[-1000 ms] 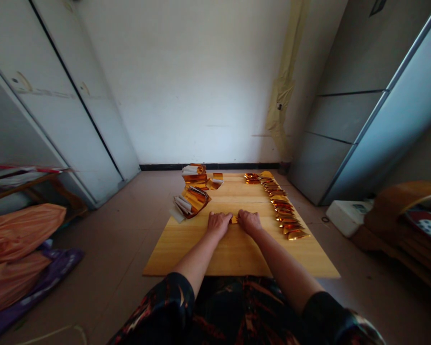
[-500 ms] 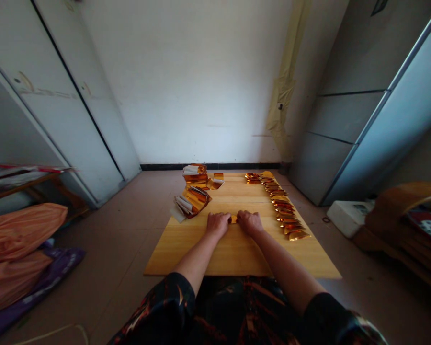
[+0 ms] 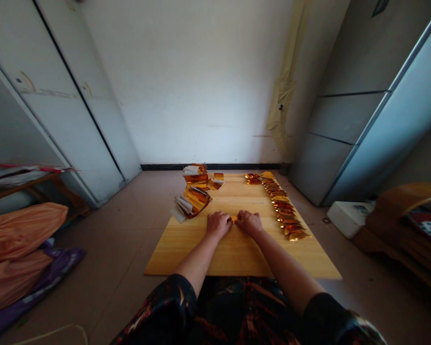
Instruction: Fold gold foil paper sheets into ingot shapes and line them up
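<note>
Between my hands, over the middle of a wooden board point(image 3: 201, 249), is a small piece of gold foil paper point(image 3: 234, 219). My left hand point(image 3: 218, 224) is closed on its left end, and my right hand point(image 3: 249, 223) is closed on its right end. The fingers cover most of the paper, so its full shape is hidden. To the right lies a long row of folded gold foil pieces point(image 3: 285, 211). Stacks of gold foil sheets with pale backs point(image 3: 192, 201) lie to the left of my hands.
More gold foil sheets point(image 3: 196, 179) lie at the board's far left corner. Beyond the board is a white wall point(image 3: 201, 96). A grey fridge point(image 3: 337, 115) stands at the right, a pale cabinet point(image 3: 75, 105) at the left. Orange and purple bags point(image 3: 25, 235) lie left on the floor.
My two hands have come slightly closer together, and less of the gold foil paper shows between them. The stacks and the row have stayed in place.
</note>
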A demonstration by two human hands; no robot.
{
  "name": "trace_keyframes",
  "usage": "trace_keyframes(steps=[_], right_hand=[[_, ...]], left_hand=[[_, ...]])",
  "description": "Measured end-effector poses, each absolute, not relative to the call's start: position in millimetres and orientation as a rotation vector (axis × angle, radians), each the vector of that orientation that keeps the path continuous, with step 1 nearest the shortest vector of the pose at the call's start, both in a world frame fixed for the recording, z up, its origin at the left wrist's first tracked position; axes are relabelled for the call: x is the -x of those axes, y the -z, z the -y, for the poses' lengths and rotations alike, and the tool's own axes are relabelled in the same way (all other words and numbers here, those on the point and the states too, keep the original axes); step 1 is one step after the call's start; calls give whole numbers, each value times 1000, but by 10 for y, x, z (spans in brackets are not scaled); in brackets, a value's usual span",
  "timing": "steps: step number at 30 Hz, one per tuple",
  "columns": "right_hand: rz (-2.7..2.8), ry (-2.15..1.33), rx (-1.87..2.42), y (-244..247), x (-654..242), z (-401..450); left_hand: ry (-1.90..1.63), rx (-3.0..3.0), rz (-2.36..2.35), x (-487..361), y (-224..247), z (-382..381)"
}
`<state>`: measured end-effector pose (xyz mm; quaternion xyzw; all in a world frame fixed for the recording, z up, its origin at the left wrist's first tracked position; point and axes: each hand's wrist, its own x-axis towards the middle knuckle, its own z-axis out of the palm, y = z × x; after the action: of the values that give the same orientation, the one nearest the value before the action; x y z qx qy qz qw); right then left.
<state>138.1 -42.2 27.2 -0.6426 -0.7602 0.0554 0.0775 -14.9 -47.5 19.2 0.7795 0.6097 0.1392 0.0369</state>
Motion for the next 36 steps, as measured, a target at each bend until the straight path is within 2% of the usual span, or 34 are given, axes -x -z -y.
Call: trace_keyframes(steps=[16, 26, 32, 36], right_hand=[[2206, -252, 1880, -225, -1518, 469], [2253, -130, 1779, -307, -1425, 439], [2247, -400, 1929, -297, -1225, 294], [2259, -460, 1952, -326, -1252, 228]], left_hand=[[-497, -2233, -1943, 232, -152, 497], [-542, -2242, -1934, 234, -125, 493], [-531, -2252, -1940, 252, -108, 485], [-495, -2252, -1912, 297, -103, 464]])
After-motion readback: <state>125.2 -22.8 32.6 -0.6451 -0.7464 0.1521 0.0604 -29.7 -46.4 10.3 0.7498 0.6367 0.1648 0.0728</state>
